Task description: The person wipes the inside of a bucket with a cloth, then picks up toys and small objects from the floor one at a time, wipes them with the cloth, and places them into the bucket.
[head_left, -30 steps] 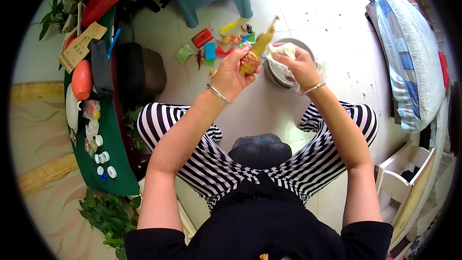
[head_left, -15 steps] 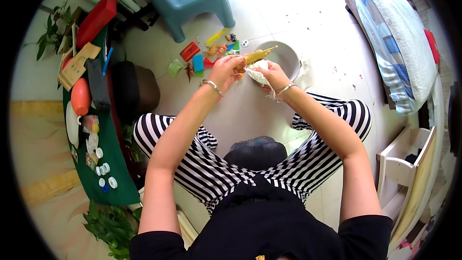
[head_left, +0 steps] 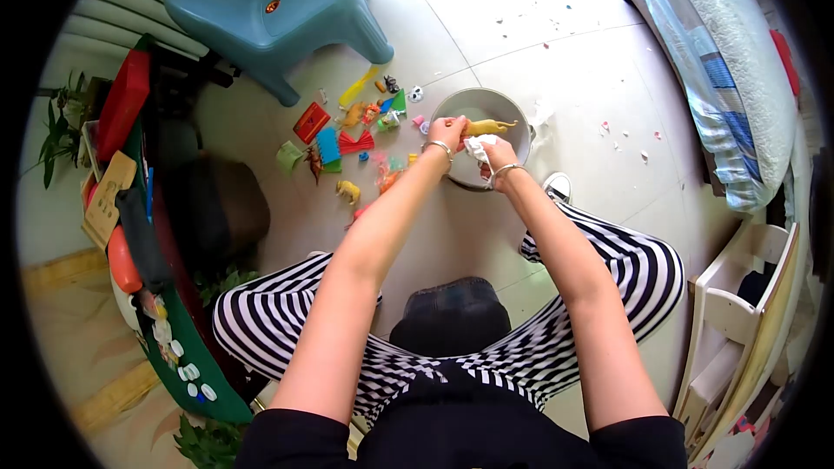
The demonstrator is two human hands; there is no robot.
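Observation:
My left hand (head_left: 447,134) is closed on the thick end of a yellowish-brown toy (head_left: 491,127), whose thin curled end points right. Beside it my right hand (head_left: 499,156) grips a crumpled white cloth (head_left: 478,148), close under the toy. Both hands are over the near part of a round grey metal pot (head_left: 525,118) on the floor. What lies inside the pot is mostly hidden by the hands.
Small colourful toys, a red box (head_left: 311,122) and a yellow animal figure (head_left: 347,190) lie left of the pot. A blue-green plastic stool (head_left: 295,9) stands beyond them. A green-covered table (head_left: 213,395) is at left, a white wooden rack (head_left: 725,313) at right.
My hands have lowered and moved out over the pot with the toy and cloth. The view has shifted, showing more of the stool and the scattered toys.

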